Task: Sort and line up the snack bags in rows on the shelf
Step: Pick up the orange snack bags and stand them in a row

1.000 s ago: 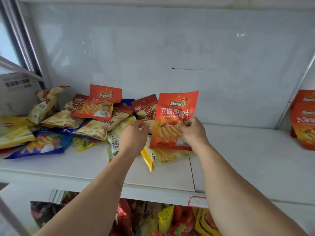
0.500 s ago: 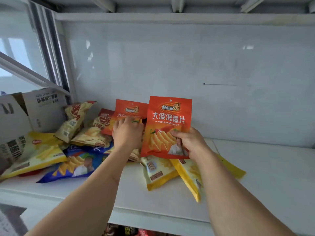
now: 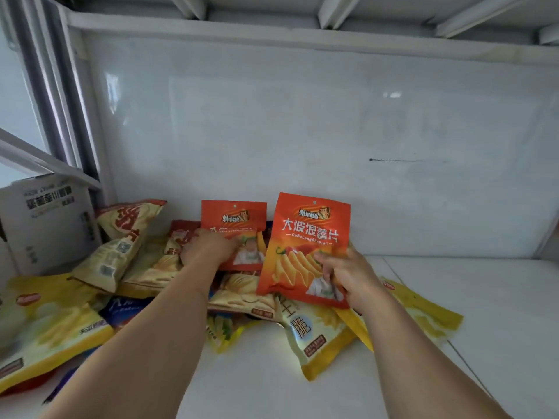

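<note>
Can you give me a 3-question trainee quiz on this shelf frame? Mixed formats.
1. True or false: the right hand holds an orange chip bag upright, clear of the pile.
2. Multiple choice: what does the left hand grip? A) the cardboard box B) a second orange chip bag C) a blue bag
3. Fill in: the yellow bags below the right hand lie flat on the white ____.

Key
1. True.
2. B: the second orange chip bag, at the back of the pile.
3. shelf.
</note>
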Demonstrator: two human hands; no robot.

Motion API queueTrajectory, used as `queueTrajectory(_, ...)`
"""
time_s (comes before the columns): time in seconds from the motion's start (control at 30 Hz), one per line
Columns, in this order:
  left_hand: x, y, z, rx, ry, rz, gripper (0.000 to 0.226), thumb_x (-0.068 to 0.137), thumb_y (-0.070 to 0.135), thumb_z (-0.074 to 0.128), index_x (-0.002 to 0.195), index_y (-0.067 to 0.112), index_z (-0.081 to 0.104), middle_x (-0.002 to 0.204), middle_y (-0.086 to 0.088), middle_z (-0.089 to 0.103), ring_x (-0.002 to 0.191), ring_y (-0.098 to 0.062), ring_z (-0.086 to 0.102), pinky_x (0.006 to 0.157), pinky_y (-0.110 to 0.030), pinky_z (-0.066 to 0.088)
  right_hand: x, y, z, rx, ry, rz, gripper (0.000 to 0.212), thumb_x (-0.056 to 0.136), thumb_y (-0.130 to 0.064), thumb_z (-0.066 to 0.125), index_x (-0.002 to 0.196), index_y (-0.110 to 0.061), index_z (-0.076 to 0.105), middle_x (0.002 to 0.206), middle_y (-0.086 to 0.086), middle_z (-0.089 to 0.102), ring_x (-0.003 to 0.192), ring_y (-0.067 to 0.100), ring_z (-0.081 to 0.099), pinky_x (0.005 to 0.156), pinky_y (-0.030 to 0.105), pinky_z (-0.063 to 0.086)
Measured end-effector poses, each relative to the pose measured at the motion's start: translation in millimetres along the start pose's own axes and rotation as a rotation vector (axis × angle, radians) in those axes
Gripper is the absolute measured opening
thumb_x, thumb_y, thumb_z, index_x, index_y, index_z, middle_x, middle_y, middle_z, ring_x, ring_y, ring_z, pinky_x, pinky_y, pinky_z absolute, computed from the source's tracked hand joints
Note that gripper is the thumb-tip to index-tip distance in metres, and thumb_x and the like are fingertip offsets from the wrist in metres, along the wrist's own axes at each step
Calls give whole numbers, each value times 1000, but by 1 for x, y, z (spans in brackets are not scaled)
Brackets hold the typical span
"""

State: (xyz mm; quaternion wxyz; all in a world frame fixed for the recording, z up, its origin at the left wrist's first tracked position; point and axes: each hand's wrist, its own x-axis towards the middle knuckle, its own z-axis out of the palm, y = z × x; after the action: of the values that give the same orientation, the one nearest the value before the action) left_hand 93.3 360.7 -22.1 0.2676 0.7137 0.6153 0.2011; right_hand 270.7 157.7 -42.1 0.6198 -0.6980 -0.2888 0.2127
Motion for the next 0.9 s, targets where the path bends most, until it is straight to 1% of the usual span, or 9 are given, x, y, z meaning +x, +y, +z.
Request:
queueTrajectory(0.07,7,3,0,-66,-49,-30,134,53,77,77,149,0,24,143,-20,53,127,-38,55,105,-50,46,2,2,2,15,10,7,22,78,-29,82,88,-15,68,70,3,75,82,25,74,91,48,55)
queueTrajectory(0.17,14,7,1,-214,-68,-53,126,57,52,93,148,-2,24,141,-23,53,126,-40,56,105,-51,47,1,4,6,28,24,18,20,80,-28,81,84,-13,68,73,4,75,81,26,74,87,48,58)
queueTrajectory(0.27,7,8,-3,-300,-52,-49,89,67,30,93,134,-2,44,126,-19,62,110,-37,63,94,-46,53,1,5,7,58,27,22,18,83,-24,80,81,-11,67,64,0,72,79,23,73,86,43,57)
queueTrajectory(0.33,-1,8,-5,-380,-91,-33,45,78,19,86,107,-2,58,103,-14,65,84,-30,62,73,-38,52,0,5,6,79,32,26,19,84,-22,79,79,-10,66,57,-1,68,72,18,71,84,38,54)
queueTrajectory(0.4,-9,7,-8,-489,-156,-47,24,84,12,80,87,4,58,95,-14,63,71,-26,56,67,-37,49,0,5,2,92,32,21,20,83,-20,79,78,-8,64,54,3,65,66,19,69,80,39,54)
queueTrajectory(0.57,-37,13,-15,-745,-192,20,28,76,22,85,95,12,67,98,-13,73,93,-35,69,95,-53,54,-6,-1,-32,159,8,8,23,83,-16,79,92,-4,62,56,9,58,57,21,60,50,25,51)
queueTrajectory(0.7,-70,32,2,-891,-280,142,28,84,13,78,111,13,70,99,-12,79,93,-34,75,92,-52,58,-11,-1,-93,162,37,-53,18,84,-11,78,82,-4,61,54,10,55,61,24,59,58,29,51)
queueTrajectory(0.8,-104,56,27,-880,-316,209,27,82,14,80,108,19,71,95,-10,80,92,-32,76,92,-50,58,-17,6,-157,169,69,-63,19,82,-9,78,74,-7,61,57,14,56,60,29,55,68,44,45)
queueTrajectory(0.9,-141,83,65,-839,-446,219,32,79,20,83,109,19,72,98,-10,79,95,-33,75,95,-53,56,-25,18,-226,132,115,-58,17,81,-8,77,73,-7,63,59,17,55,62,34,51,66,46,44)
